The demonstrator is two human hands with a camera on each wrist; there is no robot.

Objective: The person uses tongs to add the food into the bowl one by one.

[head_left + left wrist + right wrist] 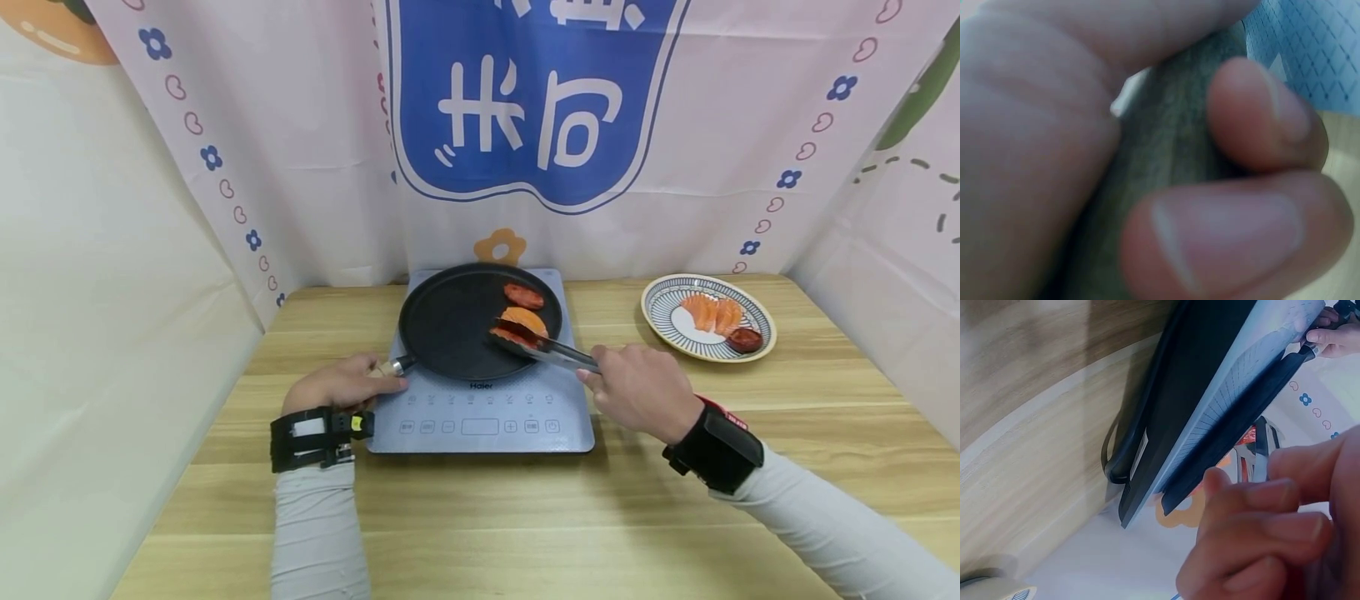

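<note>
My left hand [341,385] grips the wooden handle [1166,131] of a flat black frying pan [450,321], its fingers curled round it in the left wrist view. The pan lies on an induction cooker [487,412]. My right hand [645,392] holds metal tongs [566,356], whose tips are over the pan's right side. A reddish piece of food [513,337] is at the tips; whether they pinch it I cannot tell. Beside it lie an orange salmon slice [527,317] and, farther back, a red meat slice [523,295].
On the right of the wooden table [480,525] stands a patterned plate [663,325] with salmon slices [712,313] and a dark red piece [745,339]. A printed cloth [337,167] hangs right behind the cooker. A black cable [1110,450] loops by the cooker in the right wrist view.
</note>
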